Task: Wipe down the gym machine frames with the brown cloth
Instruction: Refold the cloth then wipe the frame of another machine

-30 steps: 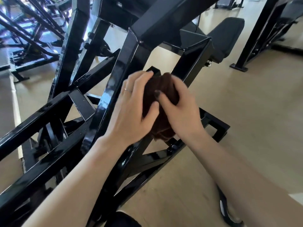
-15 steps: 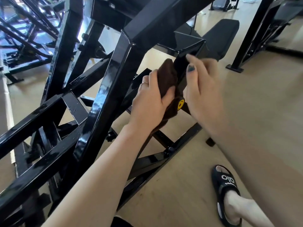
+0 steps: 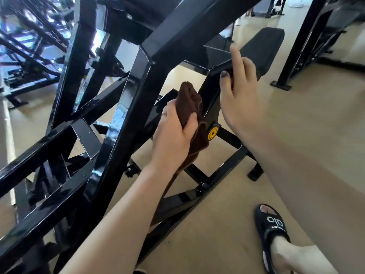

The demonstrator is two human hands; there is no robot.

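The fingers (image 3: pixel 167 115) of the left hand (image 3: pixel 173 135) are curled tight around the brown cloth (image 3: pixel 190 99), with the thumb pressed on its front. The cloth is bunched up, and one end hangs down below the hand. The right hand's fingers (image 3: pixel 236 56) are mostly straight and rest on the top end of a slanted black bar (image 3: pixel 212 91), so that hand holds nothing.

Near the bottom, a foot in a black slipper (image 3: pixel 270 230) stands on the tan floor (image 3: pixel 296 125). A thick shiny frame beam (image 3: pixel 126 119) runs up on the left side of the left arm.

Farther out, the cloth touches the left side of the slanted bar, just above a yellow knob (image 3: pixel 213 132). The bar runs long from the knob up and to the right, toward the right hand. The left hand is the one nearer the unwiped part, so I think the cloth should slide up along the bar. Behind it sits a black seat pad (image 3: pixel 264 44).
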